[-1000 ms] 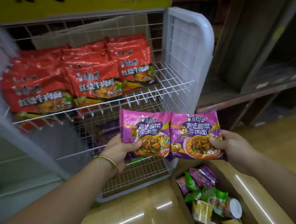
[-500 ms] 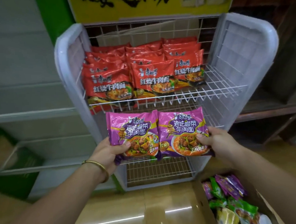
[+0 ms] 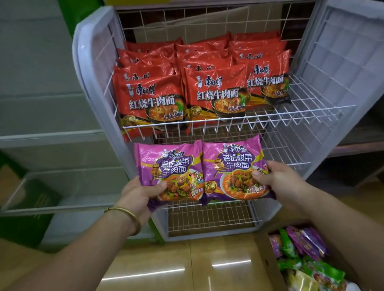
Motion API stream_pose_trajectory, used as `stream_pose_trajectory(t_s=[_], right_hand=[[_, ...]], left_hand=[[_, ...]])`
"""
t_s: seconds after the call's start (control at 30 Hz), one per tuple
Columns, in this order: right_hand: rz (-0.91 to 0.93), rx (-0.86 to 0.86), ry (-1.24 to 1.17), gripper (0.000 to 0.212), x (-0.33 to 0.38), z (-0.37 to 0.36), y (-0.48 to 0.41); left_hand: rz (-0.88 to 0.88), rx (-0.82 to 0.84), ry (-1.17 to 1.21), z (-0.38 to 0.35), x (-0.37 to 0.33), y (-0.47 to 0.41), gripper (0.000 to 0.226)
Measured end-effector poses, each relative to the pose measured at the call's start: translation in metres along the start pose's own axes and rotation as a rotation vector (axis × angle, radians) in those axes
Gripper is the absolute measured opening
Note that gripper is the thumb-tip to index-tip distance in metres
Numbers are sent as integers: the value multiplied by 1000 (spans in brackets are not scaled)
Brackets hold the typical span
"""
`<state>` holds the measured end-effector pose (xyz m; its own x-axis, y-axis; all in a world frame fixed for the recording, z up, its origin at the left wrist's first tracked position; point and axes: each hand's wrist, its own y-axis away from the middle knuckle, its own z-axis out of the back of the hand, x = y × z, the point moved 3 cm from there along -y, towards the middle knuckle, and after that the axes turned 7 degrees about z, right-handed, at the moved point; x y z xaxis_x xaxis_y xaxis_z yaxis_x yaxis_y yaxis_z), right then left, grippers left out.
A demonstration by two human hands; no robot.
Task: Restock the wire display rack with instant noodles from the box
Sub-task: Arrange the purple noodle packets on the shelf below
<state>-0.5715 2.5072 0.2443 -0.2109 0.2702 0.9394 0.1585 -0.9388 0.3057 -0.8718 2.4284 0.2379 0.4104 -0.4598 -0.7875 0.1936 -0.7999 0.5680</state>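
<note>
Hands: left hand (image 3: 142,191) grasps the left purple packet (image 3: 170,167) at its near left corner; right hand (image 3: 276,178) grasps the right purple packet (image 3: 235,165) at its near right edge, thumbs on the printed faces.
Hold: packets side by side, edges touching, faces up, in front of the middle shelf (image 3: 283,148); judged squared up to go in as one row.
Wire rack (image 3: 315,47): top shelf (image 3: 297,112) carries red packets (image 3: 214,92) in three overlapping rows behind its low front lip; right end bare wire.
Middle shelf: contents mostly hidden behind the held packets.
Box (image 3: 268,264): near right, open, holding mixed packets (image 3: 305,248), purple and green among them, loosely heaped.
</note>
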Motion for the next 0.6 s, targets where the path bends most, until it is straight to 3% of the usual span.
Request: stream_pose_trajectory(t_s=[0.37,0.47,0.6], right_hand=[[-31,60,-28,8,-20,12,-72],[-42,70,-32,6,-28,14,-89],[-52,86,-73,13,-33,15,-112]], left_hand=[[17,-53,15,-20,7,-50,39],[7,-88,32,-24,11,-64,32],[1,-107,64,-28,11,-81,35]])
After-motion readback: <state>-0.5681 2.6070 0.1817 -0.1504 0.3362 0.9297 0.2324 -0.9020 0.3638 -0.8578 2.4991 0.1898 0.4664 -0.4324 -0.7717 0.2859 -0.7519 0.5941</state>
